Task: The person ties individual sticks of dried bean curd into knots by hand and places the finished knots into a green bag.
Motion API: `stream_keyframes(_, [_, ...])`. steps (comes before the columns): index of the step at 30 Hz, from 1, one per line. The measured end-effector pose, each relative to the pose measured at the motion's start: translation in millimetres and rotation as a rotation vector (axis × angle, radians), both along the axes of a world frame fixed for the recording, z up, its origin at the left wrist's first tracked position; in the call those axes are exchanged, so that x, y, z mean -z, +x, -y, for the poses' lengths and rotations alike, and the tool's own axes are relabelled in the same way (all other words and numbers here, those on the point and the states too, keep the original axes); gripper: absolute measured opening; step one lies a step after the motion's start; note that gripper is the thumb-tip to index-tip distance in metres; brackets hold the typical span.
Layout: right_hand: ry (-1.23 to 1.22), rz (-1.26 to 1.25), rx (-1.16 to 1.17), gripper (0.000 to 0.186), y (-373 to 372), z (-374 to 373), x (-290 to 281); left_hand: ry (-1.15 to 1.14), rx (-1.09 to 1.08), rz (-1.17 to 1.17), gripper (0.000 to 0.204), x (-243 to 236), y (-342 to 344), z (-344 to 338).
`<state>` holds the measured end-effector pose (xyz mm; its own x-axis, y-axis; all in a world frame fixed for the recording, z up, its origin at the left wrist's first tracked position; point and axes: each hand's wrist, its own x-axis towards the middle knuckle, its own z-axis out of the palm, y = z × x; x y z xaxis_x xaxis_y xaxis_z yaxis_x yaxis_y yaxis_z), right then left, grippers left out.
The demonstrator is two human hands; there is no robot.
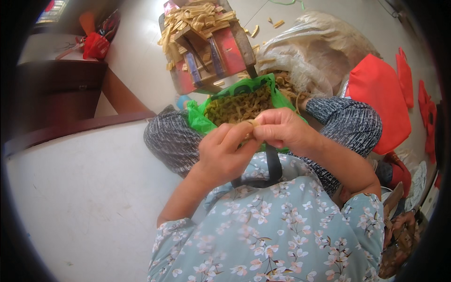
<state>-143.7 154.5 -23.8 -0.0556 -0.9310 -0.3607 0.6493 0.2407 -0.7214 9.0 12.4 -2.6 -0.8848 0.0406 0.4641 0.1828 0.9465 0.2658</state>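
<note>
My left hand and my right hand meet in front of my lap, fingertips pinched together. Between them is a small tan strip, bent and mostly covered by the fingers. Just beyond, a green plastic bag hangs open between my knees. Short, curled brownish-tan pieces fill it; they look twisted or knotted. Farther off stands a low red-topped wooden bench with a pile of flat yellowish strips. A wooden block fixture with a dark upright blade or bar sits among them.
A large translucent plastic sack slumps right of the bench, and a few strips lie on the tiled floor. A red bag stands beside my right knee. At left are a white surface and a dark cabinet.
</note>
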Motion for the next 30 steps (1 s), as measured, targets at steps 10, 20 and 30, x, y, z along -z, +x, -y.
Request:
stream_keyframes(10, [-0.068,-0.037,0.025,0.008,8.4,0.1,11.7,0.097,-0.236,-0.080,0.018,4.7,5.5,5.3])
stream_keyframes(20, [-0.095,-0.237,0.280,0.022,13.9,10.7,23.5,-0.050,-0.192,-0.062,0.018,18.8,4.2,-1.4])
stream_keyframes(30, [-0.120,-0.258,0.201,0.033,19.9,18.7,30.3,1.341,-0.358,0.315,0.013,29.6,9.5,-1.6])
